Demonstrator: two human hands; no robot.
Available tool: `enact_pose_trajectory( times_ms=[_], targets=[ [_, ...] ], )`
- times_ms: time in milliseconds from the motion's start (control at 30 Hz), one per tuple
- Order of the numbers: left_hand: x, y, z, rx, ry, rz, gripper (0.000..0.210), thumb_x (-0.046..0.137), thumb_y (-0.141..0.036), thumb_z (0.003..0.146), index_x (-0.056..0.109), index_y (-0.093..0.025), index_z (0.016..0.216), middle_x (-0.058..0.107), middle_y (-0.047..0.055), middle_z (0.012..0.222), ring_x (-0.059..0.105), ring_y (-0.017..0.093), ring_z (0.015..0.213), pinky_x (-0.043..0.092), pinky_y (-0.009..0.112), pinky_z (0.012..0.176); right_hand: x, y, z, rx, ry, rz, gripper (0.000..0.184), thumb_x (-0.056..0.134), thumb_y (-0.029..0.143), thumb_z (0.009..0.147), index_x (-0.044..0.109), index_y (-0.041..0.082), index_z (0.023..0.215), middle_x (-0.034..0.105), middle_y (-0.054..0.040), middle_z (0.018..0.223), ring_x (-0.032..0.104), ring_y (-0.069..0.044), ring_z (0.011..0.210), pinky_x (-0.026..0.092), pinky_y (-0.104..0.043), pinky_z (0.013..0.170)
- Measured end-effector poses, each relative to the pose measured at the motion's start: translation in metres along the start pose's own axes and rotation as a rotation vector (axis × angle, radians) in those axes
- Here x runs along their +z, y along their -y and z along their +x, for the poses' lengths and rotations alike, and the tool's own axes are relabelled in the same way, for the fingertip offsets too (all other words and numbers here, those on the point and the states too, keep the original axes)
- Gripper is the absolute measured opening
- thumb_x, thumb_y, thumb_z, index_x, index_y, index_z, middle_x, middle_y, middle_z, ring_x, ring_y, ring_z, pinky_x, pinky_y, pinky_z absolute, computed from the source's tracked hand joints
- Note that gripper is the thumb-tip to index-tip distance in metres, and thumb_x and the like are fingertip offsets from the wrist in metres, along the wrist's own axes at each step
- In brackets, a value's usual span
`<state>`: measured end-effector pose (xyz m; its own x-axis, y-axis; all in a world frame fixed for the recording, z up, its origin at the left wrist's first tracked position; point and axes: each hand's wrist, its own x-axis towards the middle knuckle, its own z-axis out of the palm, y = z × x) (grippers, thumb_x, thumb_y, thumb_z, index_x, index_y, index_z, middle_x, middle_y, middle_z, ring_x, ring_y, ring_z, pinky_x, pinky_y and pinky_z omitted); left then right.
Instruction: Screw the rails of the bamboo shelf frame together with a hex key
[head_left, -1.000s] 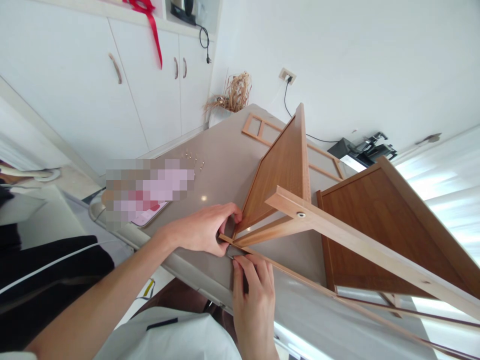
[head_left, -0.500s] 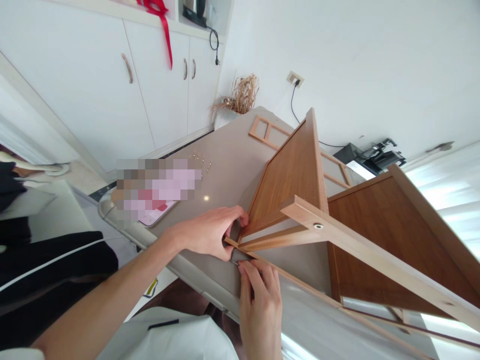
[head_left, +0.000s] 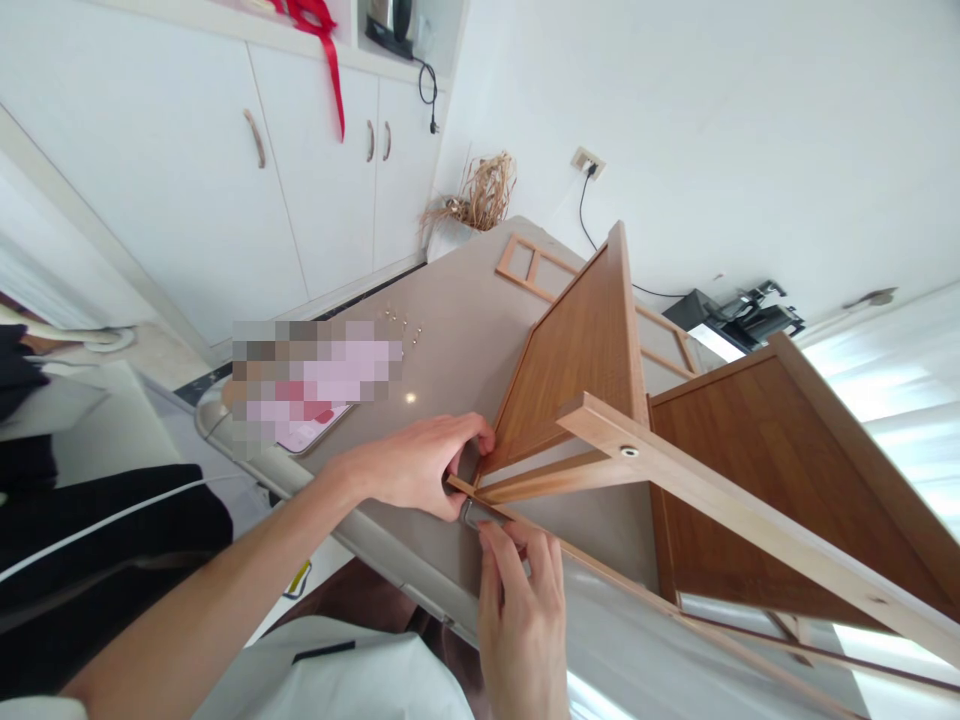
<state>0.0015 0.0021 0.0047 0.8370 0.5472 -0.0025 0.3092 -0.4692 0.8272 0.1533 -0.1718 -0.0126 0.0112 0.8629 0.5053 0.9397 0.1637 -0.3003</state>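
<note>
Here, the left hand (head_left: 420,466) has its grip closed around the end of a wooden rail (head_left: 622,581).
Just beside it, the right hand (head_left: 525,590) pinches a small grey piece (head_left: 480,515); a wooden panel (head_left: 577,360) rises beyond, small metal bits (head_left: 415,341) on the surface (head_left: 476,290).

Room bright. Daylight from right; curtain (head_left: 907,400) overexposed, folds partly washed out. Wall (head_left: 712,120) pale, low contrast. Table (head_left: 450,310) glossy, one small glare spot. Deep shadow inside left hand's (head_left: 427,460) grip. Metal piece (head_left: 474,514) at right hand (head_left: 525,590) too small to resolve. Black cloth (head_left: 180,530) loses detail. Coarse square blocks mask flat pink item (head_left: 304,432). Wide-angle stretch towards edges.
</note>
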Motion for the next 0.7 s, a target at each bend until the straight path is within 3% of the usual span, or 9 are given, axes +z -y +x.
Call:
enact_pose_trajectory(
  times_ms=[233, 467, 700],
  targets=[
    [-0.002, -0.001, 0.000, 0.002, 0.005, 0.001, 0.052, 0.071, -0.021, 0.068, 0.049, -0.026, 0.114, 0.063, -0.002, 0.108, 0.059, 0.014, 0.079, 0.047, 0.026, 0.073, 0.003, 0.004, 0.004, 0.011, -0.023, -0.039, 0.022, 0.048, 0.012, 0.103, 0.068, 0.019, 0.108, 0.057, -0.0070, 0.094, 0.054, -0.018, 0.082, 0.049, -0.032, 0.076],
    [0.001, 0.002, 0.001, -0.006, -0.009, -0.010, 0.052, 0.072, -0.021, 0.065, 0.050, -0.026, 0.112, 0.063, -0.003, 0.099, 0.059, 0.015, 0.077, 0.047, 0.026, 0.070, 0.007, 0.011, 0.004, 0.010, -0.073, -0.054, 0.021, 0.049, 0.012, 0.103, 0.067, 0.019, 0.112, 0.058, -0.0076, 0.095, 0.056, -0.020, 0.085, 0.050, -0.034, 0.078],
    [0.000, 0.001, 0.001, 0.004, 0.007, 0.006, 0.052, 0.071, -0.023, 0.067, 0.048, -0.026, 0.113, 0.063, -0.002, 0.101, 0.059, 0.015, 0.078, 0.046, 0.025, 0.071, 0.007, 0.013, 0.001, -0.005, 0.028, -0.068, 0.027, 0.050, 0.008, 0.101, 0.065, 0.019, 0.119, 0.059, -0.0097, 0.102, 0.055, -0.021, 0.088, 0.051, -0.036, 0.078]
  ],
)
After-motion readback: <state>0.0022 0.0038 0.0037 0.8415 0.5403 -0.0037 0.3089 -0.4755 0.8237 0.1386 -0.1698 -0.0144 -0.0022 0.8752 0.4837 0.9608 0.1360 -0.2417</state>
